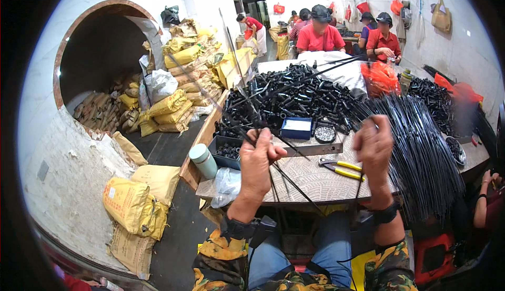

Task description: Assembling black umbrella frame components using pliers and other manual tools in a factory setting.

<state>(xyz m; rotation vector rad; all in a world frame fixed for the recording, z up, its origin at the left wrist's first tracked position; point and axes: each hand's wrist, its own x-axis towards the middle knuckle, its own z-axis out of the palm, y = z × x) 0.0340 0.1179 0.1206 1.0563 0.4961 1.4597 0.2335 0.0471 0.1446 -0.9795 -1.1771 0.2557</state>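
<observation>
My left hand (255, 159) is closed around several long thin black rods (297, 187), which fan out above and below the fist over the table's front. Raised to its right, my right hand (374, 143) has curled fingers, slightly blurred; what they pinch cannot be made out. A thin dark strand hangs below that hand. Between the hands lie yellow-handled pliers (347, 171), a flat metal bar (310, 150), a blue box (296, 134) and a round tin (324, 134) of small parts. Behind them is a heap of short black tubular parts (294, 88).
A large bundle of black rods (421, 154) covers the table's right side. At left stand a pale green bottle (203, 160), a dark bin (223, 161) and a clear plastic bag (227, 183). Yellow sacks (129, 199) lie on the floor. Co-workers (320, 36) sit across; another person's hands (489, 180) show at right.
</observation>
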